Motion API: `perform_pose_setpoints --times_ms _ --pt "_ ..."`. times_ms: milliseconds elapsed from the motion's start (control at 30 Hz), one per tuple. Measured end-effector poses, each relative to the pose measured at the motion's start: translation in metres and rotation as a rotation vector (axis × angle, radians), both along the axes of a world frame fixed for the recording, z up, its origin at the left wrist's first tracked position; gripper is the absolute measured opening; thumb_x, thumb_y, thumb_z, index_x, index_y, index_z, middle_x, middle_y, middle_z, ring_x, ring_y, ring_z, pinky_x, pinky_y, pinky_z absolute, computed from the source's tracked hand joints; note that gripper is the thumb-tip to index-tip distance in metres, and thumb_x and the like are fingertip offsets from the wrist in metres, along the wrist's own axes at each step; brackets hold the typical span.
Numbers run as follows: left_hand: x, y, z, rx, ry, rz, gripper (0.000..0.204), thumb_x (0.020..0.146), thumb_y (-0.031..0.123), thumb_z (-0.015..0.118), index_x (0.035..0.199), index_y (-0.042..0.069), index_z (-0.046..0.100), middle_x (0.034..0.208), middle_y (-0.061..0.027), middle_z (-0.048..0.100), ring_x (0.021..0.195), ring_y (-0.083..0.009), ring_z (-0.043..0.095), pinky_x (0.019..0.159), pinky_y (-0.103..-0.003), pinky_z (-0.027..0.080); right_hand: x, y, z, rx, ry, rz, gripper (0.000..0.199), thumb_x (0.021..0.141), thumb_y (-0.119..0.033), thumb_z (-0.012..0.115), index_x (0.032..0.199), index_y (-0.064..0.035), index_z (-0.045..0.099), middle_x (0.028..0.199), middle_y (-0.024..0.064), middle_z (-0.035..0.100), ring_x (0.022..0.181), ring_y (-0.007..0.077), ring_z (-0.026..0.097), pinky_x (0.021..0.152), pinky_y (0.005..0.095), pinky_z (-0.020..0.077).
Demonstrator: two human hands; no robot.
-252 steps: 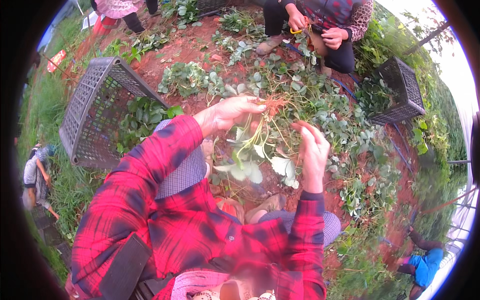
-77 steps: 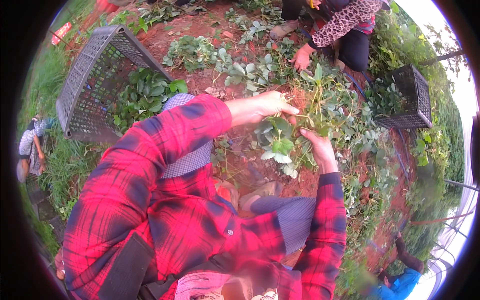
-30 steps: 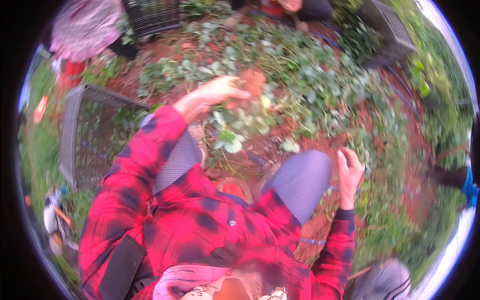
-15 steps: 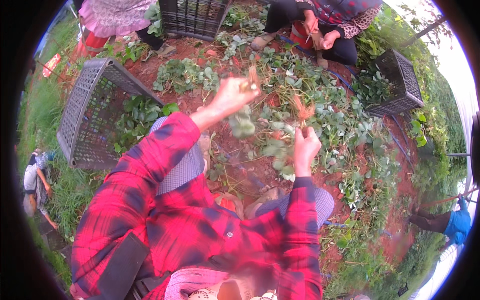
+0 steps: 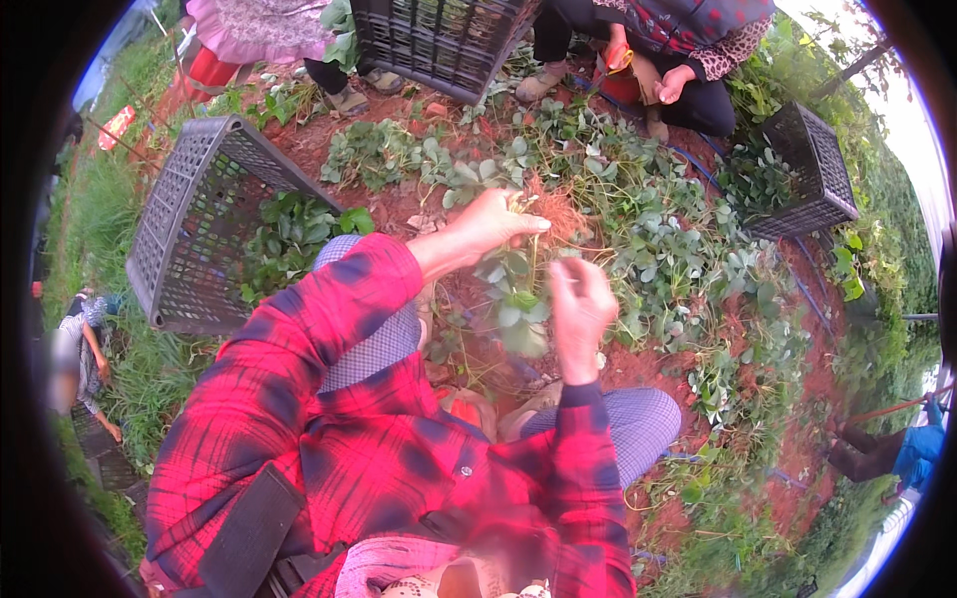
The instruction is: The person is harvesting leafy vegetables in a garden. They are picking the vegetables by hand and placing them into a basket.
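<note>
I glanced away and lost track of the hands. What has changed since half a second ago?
The right hand held up a rooted plant; none is visible in its blurred grip now, and it has moved left, toward the left hand. The upper black crate has shifted rightward. The left hand still holds a leafy bunch with roots; the left crate and right crate stay put.

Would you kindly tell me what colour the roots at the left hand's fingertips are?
The roots are reddish-brown, as the head view shows.

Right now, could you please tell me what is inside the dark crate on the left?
Green leafy plants lie inside the dark crate; anything beneath them is covered and cannot be seen.
</note>
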State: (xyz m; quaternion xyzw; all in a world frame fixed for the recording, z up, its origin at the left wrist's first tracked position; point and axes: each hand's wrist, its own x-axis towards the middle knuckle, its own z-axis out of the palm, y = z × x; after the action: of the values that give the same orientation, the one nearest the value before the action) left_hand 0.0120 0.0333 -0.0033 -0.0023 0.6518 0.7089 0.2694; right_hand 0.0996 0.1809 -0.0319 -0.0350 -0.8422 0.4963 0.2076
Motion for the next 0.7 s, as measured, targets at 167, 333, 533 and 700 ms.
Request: perform_pose_setpoints --times_ms 167,333,533,700 --pt "0.004 -0.007 -0.004 -0.056 -0.021 -0.136 0.022 0.072 0.014 0.066 0.089 0.003 0.058 0.071 0.0012 0.058 0.052 -0.0048 0.044 0.046 -0.019 0.036 0.004 0.026 0.033 0.061 0.013 0.011 0.035 0.073 -0.007 0.061 0.107 -0.0022 0.054 0.107 0.0139 0.053 0.095 0.0224 0.054 0.078 0.0299 0.0443" --pt "0.011 -0.007 -0.004 -0.072 0.044 -0.288 0.016 0.072 0.015 0.065 0.083 0.004 0.06 0.066 0.0021 0.056 0.051 -0.0045 0.045 0.046 -0.02 0.035 -0.009 0.014 0.026 -0.104 -0.32 0.265 0.041 0.072 -0.011 0.062 0.11 -0.0001 0.051 0.105 0.0138 0.055 0.091 0.0203 0.056 0.076 0.03 0.0447" --pt "0.019 -0.025 -0.004 -0.162 0.035 -0.38 0.016 0.074 0.012 0.063 0.088 0.004 0.061 0.07 0.0024 0.058 0.056 -0.0045 0.048 0.048 -0.019 0.038 0.002 0.025 0.025 -0.247 -0.519 0.38 0.022 0.074 -0.009 0.061 0.093 0.0034 0.06 0.083 0.0082 0.06 0.073 0.0123 0.056 0.066 0.0242 0.0444" --pt "0.027 -0.025 -0.009 -0.106 0.077 -0.268 0.011 0.071 0.015 0.062 0.069 0.005 0.057 0.058 0.0031 0.05 0.049 -0.0061 0.043 0.045 -0.022 0.032 0.0 0.016 0.013 0.03 -0.431 0.263 0.017 0.077 -0.008 0.055 0.09 0.0011 0.061 0.081 0.0155 0.06 0.072 0.0192 0.059 0.067 0.0284 0.0451"
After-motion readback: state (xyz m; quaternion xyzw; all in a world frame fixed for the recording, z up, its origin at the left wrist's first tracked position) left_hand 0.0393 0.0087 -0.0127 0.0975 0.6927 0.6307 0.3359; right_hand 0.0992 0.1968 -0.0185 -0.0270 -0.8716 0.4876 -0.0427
